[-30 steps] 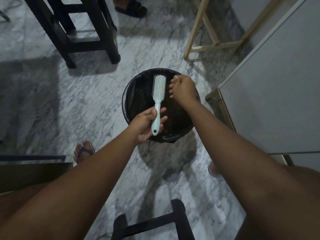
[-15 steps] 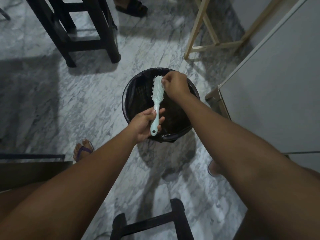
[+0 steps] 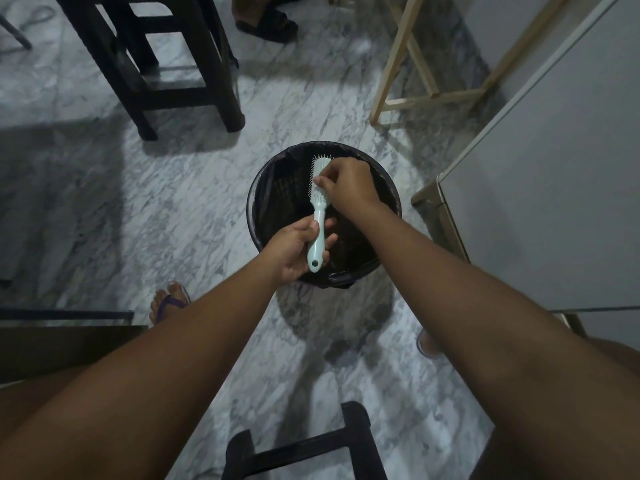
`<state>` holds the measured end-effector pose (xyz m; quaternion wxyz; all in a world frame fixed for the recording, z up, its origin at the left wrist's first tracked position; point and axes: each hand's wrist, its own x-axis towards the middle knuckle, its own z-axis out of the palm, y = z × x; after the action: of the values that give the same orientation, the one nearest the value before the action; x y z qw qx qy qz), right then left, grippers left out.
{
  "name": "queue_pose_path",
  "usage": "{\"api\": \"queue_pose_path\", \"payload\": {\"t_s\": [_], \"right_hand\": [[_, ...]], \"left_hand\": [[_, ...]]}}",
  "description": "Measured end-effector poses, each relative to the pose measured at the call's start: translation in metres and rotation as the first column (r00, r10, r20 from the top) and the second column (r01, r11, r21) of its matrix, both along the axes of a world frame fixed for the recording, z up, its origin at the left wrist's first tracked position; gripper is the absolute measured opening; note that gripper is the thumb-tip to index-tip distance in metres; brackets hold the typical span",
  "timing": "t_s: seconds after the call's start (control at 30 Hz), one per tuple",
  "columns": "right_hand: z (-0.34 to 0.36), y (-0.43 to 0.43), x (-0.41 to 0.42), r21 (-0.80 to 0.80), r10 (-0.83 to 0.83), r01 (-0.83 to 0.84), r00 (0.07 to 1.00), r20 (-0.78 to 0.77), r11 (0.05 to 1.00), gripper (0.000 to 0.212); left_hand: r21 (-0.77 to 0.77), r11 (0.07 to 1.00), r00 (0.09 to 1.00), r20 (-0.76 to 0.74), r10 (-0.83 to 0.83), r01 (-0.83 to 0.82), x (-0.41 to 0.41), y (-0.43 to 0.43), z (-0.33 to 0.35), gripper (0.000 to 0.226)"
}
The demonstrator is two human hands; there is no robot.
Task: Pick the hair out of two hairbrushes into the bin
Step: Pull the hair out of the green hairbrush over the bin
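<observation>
A pale mint hairbrush (image 3: 318, 216) is held upright over a round black bin (image 3: 263, 188) lined with a dark bag. My left hand (image 3: 294, 249) grips the brush by its handle at the bin's near rim. My right hand (image 3: 346, 183) rests on the bristle head, fingertips pinched among the bristles in its middle. Whether any hair is between those fingers is too small to tell. Only one brush is in view.
A dark wooden stool (image 3: 156, 60) stands at the far left, a light wooden frame (image 3: 426, 95) at the far right. A grey cabinet (image 3: 554, 174) flanks the bin on the right. Another dark stool (image 3: 304, 448) is near my knees. Someone's sandalled foot (image 3: 266, 22) is at the top.
My right hand has moved left from beside the brush head onto the bristles and slid down to their middle. The left hand keeps its hold on the handle.
</observation>
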<state>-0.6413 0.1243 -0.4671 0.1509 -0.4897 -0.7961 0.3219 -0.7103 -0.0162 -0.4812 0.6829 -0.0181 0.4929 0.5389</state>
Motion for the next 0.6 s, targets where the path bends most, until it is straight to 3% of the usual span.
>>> {"api": "queue_pose_path", "payload": {"t_s": [0.13, 0.27, 0.4, 0.53, 0.6], "right_hand": [[0.001, 0.003, -0.001, -0.007, 0.021, -0.021, 0.998, 0.060, 1.000, 0.018], [0.004, 0.010, 0.003, -0.065, -0.101, 0.096, 0.993, -0.068, 0.993, 0.020], [0.004, 0.011, 0.008, -0.334, -0.285, 0.208, 0.938, -0.199, 0.919, 0.027], [-0.003, 0.003, 0.012, -0.425, -0.101, 0.051, 0.990, -0.096, 0.904, 0.047], [-0.001, 0.003, 0.015, -0.418, -0.076, 0.024, 0.991, -0.108, 0.908, 0.046]], "left_hand": [[0.005, 1.000, 1.000, 0.001, 0.006, -0.006, 0.000, 0.001, 0.001, 0.033], [0.007, 0.999, 0.999, 0.018, 0.032, -0.032, -0.003, 0.000, -0.001, 0.034], [0.008, 0.999, 0.999, 0.016, 0.036, -0.036, -0.006, -0.004, -0.004, 0.034], [0.015, 1.000, 1.000, 0.001, 0.014, -0.014, -0.005, -0.007, -0.005, 0.033], [0.018, 1.000, 1.000, -0.009, -0.004, 0.004, -0.005, -0.009, -0.004, 0.033]]}}
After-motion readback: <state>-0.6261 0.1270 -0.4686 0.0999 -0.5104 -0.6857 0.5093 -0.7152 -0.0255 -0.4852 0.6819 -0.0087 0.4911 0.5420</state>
